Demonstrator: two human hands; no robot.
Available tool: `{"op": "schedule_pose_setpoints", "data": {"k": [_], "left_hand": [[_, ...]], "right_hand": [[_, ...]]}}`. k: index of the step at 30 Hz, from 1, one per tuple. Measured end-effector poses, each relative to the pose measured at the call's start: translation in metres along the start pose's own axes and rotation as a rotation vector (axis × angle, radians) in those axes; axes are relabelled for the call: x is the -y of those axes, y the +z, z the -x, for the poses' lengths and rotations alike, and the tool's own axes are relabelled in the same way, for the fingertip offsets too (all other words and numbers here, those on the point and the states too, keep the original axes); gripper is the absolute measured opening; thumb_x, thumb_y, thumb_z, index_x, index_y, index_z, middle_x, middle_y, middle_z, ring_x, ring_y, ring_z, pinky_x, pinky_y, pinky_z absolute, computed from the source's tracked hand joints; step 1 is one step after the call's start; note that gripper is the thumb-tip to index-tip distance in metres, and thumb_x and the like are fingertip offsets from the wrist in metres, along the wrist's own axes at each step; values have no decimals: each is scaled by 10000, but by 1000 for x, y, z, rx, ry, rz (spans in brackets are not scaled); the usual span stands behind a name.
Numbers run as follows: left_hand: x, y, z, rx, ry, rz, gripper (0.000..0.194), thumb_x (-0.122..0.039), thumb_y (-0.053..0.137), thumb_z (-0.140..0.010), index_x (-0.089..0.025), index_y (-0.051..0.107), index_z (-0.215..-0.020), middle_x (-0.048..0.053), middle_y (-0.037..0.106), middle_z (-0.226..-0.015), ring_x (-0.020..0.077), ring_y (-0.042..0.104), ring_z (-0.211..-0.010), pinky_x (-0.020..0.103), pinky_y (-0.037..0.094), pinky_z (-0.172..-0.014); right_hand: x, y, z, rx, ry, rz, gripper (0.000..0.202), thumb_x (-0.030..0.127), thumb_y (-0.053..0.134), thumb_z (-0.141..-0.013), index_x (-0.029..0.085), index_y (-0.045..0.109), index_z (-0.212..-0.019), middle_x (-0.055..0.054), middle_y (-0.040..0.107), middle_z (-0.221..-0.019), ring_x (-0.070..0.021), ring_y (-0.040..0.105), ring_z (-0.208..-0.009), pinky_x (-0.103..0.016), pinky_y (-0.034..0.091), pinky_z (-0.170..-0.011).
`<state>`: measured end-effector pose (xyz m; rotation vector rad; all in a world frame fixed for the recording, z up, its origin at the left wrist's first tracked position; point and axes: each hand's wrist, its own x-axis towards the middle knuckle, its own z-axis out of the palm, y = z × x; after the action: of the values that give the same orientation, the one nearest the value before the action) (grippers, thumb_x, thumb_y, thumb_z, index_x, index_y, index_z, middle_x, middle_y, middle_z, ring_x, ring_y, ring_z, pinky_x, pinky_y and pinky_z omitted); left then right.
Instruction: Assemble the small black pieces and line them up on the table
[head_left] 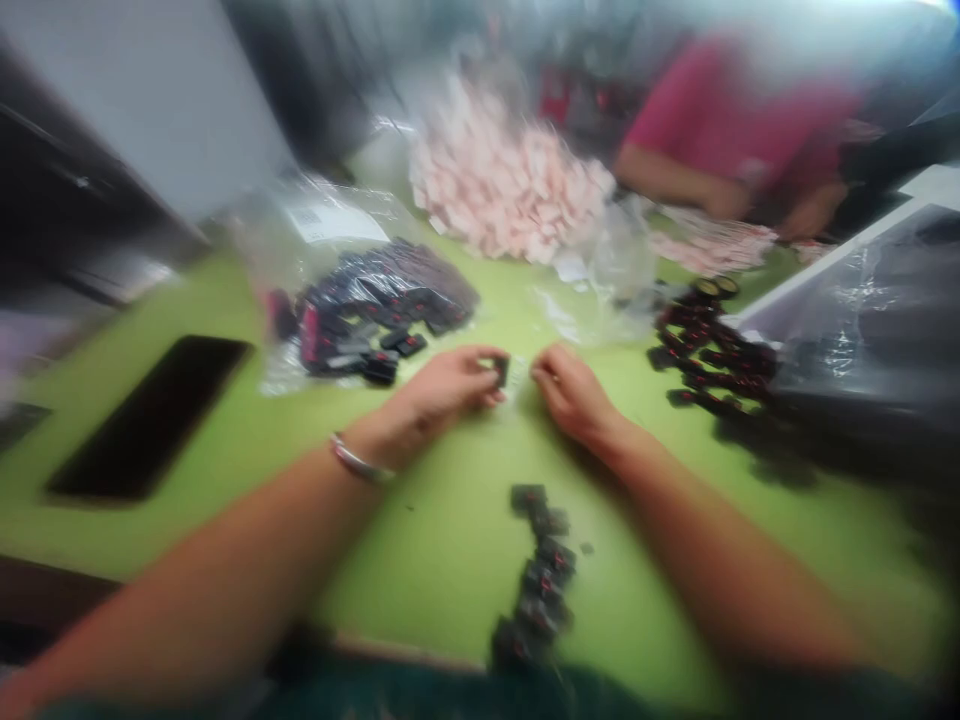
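Near the middle of the green table, my left hand (454, 388) pinches a small black block (501, 371) between thumb and fingers. My right hand (568, 392) is closed just to the right of it, fingertips pressed together; whatever they hold, if anything, is too small and blurred to name. Between the hands lie small clear bits (516, 378). Toward my body a row of black blocks with red marks (546, 580) rests on the table. Beyond my left hand, similar black pieces (382, 295) spill from a clear plastic bag (334, 215).
A dark flat rectangle (150, 415) lies at left. At the back is a heap of pale pink pieces (517, 190). Dark pieces with red (712, 350) sit at right, beside a plastic-covered box (877, 310). A person in a pink top (742, 120) works across the table (420, 560).
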<state>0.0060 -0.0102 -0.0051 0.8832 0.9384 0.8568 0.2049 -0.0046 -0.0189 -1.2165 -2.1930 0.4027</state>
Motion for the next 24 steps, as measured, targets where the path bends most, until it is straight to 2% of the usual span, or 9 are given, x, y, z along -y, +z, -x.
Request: {"op": "schedule_pose_setpoints", "data": {"k": [3,7,12,20,24], "left_hand": [[0,5,2,79,-47,116,447,-142,767,-658,-81,629,-1078,58,650,-801,99,619,-614,207,473,-612],[0,6,3,105,-40,161,462,-158,798,-632,-78,649,-1062,75,667,-859,81,597,-612,203,463,-619],[2,6,3,127,-37,131,468,-213,828,-608,-96,672,-1033,69,672,-844,77,580,-609,205,453,-614],[3,6,4,103,-26,77,465,-217,824,-617,-116,685,-1049,59,679,-818,76,578,-608,220,462,-630],[6,3,2,110,-27,92,471,-211,820,-620,-103,685,-1058,70,683,-851,72,575,-614,216,471,-643]], "right_hand": [[13,-1,4,-7,-65,-53,105,219,428,-903,210,471,-807,-40,536,-827,-172,498,-755,-290,397,-703],[23,-1,6,8,-84,-17,111,236,410,-915,215,462,-819,-48,520,-843,-179,495,-759,-298,411,-709],[25,-3,6,22,-63,70,124,244,385,-926,211,470,-841,-64,529,-878,-183,498,-764,-294,411,-675],[36,-6,7,136,28,309,179,223,364,-930,181,537,-920,-90,559,-969,-168,511,-715,-273,371,-608],[36,-2,8,91,57,212,154,246,393,-918,191,531,-876,-77,559,-928,-168,517,-739,-268,380,-628]]}}
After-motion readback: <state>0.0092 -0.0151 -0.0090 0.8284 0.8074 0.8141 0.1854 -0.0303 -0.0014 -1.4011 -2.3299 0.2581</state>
